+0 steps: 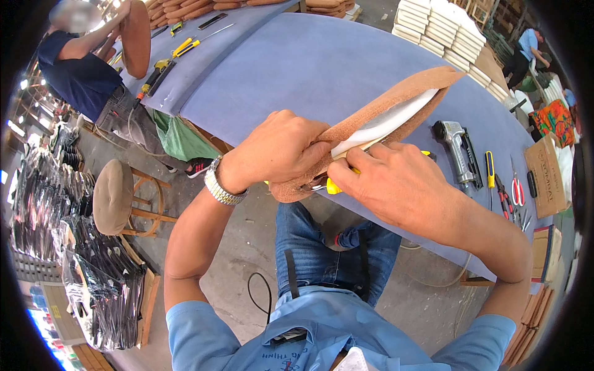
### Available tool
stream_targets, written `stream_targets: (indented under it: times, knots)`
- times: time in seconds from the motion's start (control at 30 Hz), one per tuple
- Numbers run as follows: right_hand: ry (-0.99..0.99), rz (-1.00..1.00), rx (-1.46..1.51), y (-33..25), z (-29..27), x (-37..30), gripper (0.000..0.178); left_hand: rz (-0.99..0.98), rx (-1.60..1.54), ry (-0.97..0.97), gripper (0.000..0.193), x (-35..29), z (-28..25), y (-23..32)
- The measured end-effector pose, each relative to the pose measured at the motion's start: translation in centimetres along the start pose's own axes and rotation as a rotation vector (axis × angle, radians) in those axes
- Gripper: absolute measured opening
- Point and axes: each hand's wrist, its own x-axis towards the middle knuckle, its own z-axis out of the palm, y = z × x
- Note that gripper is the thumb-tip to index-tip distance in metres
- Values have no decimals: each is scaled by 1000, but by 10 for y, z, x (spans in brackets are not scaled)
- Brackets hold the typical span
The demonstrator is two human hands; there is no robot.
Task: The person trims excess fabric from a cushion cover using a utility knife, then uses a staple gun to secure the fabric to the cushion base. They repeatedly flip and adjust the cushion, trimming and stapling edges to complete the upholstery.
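Note:
A brown fabric-covered cushion (396, 102) is held tilted over the near edge of the blue table. Its open side shows white padding (383, 123) and a pale edge. My left hand (278, 148) is closed on the fabric at the cushion's near left part, fingers curled over the rim. In my right hand (396, 179) is a yellow-handled tool (335, 187), held against the cushion's open side. The hand and the fabric hide most of the tool, so its kind does not show.
Right of the cushion lie a staple gun (456, 153), a yellow-black screwdriver (490, 170), pliers (503, 199) and red-handled scissors (517, 190), beside a cardboard box (547, 176). A co-worker (83, 74) holds another brown pad at the far left. A round stool (113, 196) stands on the left.

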Motion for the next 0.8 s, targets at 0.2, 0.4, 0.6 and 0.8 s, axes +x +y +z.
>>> stream_targets:
  times: [0.2, 0.4, 0.6, 0.8]
  knots:
    - [-17, 1, 16, 8, 0, -3, 25, -2, -6, 12, 20, -2, 0, -4]
    - [7, 6, -22, 10, 1, 1, 23, -109, 14, 3, 27, -5, -3, -6]
    - [-21, 9, 13, 19, -2, 11, 21, -157, -609, 375, 57, -64, 21, -4]
    - [-149, 9, 215, 32, -20, 17, 22, -201, -385, 458, 72, -93, 55, 2]
